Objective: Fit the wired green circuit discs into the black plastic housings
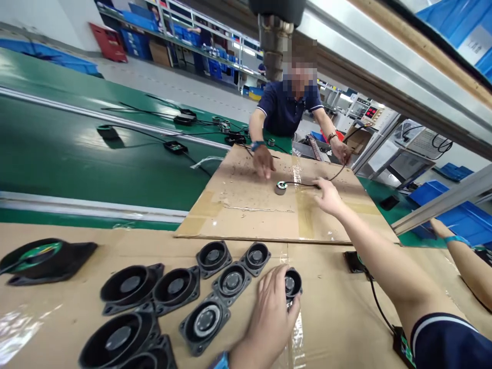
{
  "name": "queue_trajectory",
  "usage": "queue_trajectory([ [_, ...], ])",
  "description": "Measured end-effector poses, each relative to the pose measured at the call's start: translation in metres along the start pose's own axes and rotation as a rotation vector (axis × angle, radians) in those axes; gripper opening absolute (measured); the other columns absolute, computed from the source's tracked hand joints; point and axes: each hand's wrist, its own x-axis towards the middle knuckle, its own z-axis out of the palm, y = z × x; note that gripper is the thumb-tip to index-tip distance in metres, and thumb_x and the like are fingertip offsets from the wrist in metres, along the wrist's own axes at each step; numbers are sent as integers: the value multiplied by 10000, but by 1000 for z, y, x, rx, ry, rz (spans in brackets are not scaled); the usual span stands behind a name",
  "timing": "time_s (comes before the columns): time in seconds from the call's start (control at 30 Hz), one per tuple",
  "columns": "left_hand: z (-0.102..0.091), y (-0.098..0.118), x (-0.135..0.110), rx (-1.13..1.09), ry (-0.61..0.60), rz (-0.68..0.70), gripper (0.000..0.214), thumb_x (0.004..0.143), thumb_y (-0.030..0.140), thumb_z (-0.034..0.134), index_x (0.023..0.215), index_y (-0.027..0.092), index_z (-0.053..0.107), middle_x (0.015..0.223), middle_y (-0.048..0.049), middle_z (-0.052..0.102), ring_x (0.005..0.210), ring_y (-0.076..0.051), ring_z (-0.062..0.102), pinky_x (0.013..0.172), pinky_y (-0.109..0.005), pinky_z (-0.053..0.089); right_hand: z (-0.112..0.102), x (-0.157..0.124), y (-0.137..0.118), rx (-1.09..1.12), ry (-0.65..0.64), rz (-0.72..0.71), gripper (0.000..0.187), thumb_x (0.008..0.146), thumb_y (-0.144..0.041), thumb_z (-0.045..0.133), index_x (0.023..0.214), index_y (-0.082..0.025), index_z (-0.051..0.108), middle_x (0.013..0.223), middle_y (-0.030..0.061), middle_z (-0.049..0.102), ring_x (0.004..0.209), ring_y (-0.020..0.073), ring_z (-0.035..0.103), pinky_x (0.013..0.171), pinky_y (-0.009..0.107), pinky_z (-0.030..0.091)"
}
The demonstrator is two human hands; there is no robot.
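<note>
My left hand point(271, 307) is closed around a small black fan housing point(292, 283), thumb on its near side, on the cardboard-covered bench. Reaching forward, my right hand point(328, 197) has its fingertips together on a thin black cable point(302, 183). That cable runs to a small round fan motor with a green circuit board point(281, 188), which rests on a cardboard sheet point(253, 225). Left of my left hand lie several black square fan housings, among them a close one point(231, 279) and one with a pale ring in its centre point(205, 321).
Across the bench, a person in a dark shirt point(286, 110) holds the cable's far part; their other hand point(263, 161) hovers over the cardboard. A green conveyor point(154, 179) carries cabled fan parts. A metal tool point(273, 46) hangs overhead. Another arm point(461, 261) shows at right.
</note>
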Motion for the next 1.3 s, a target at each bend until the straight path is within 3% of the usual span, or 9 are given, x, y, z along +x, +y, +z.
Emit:
queue_trajectory([
  [0.17,-3,2,0,-30,-3,-22,585,859,165,587,1416,173,406,1318,-172,590,1236,-310,575,1017,-508,514,43,53,-49,-347,-378,-268,844,746,-164,722,1531,-205,413,1623,185,302,1490,358,284,1180,587,245],
  [0.37,-1,0,2,-45,0,-34,559,856,151,616,1376,199,419,1270,-165,607,1193,-320,589,999,-530,512,75,76,-78,-345,-484,-172,476,793,-200,759,1260,-163,678,1164,130,716,1080,262,663,937,325,485],
  [0.5,-1,-1,6,-53,35,-85,503,858,192,681,1304,199,449,1246,-154,611,1198,-333,575,1021,-542,479,48,27,-78,-331,-451,-112,400,755,-346,814,1074,-117,736,1001,135,736,958,271,673,829,310,490],
  [0.7,-1,-1,11,-61,50,-111,476,831,199,718,1238,184,472,1204,-135,624,1167,-322,582,1013,-509,471,-33,-128,-80,-202,-360,-45,270,747,-342,820,962,-197,743,833,52,732,796,227,674,728,291,485],
  [0.87,-5,0,9,-110,28,-91,460,824,192,693,1238,186,492,1225,-118,625,1192,-299,578,1050,-492,451,-11,-232,-90,-245,-348,160,355,738,-478,841,894,-179,729,778,108,714,768,289,685,690,355,508],
  [0.93,-6,0,7,-151,-4,-77,492,807,151,676,1262,197,494,1267,-108,616,1229,-281,565,1088,-481,428,6,-252,-93,-158,-311,172,455,723,-491,857,998,-155,723,905,146,725,849,306,692,739,381,532],
  [1.07,-4,0,3,-159,28,-166,633,753,245,781,1299,199,464,1291,-119,594,1240,-282,558,1096,-486,423,12,-267,-85,119,-270,-36,592,738,-249,846,1284,-163,634,1280,158,651,1144,294,640,979,405,511],
  [1.17,-2,1,2,-102,105,-265,602,698,352,856,1164,188,511,1165,-98,629,1139,-282,598,1026,-481,471,4,-268,-75,218,-285,-81,360,814,-128,739,1167,-177,687,1159,112,706,1091,251,661,965,376,512],
  [1.3,-6,0,1,-104,75,-166,442,795,296,765,1168,199,548,1160,-89,649,1130,-269,611,1029,-468,473,5,-268,-71,203,-286,3,300,766,-270,847,1016,-172,712,1000,96,722,924,239,680,833,350,536],
])
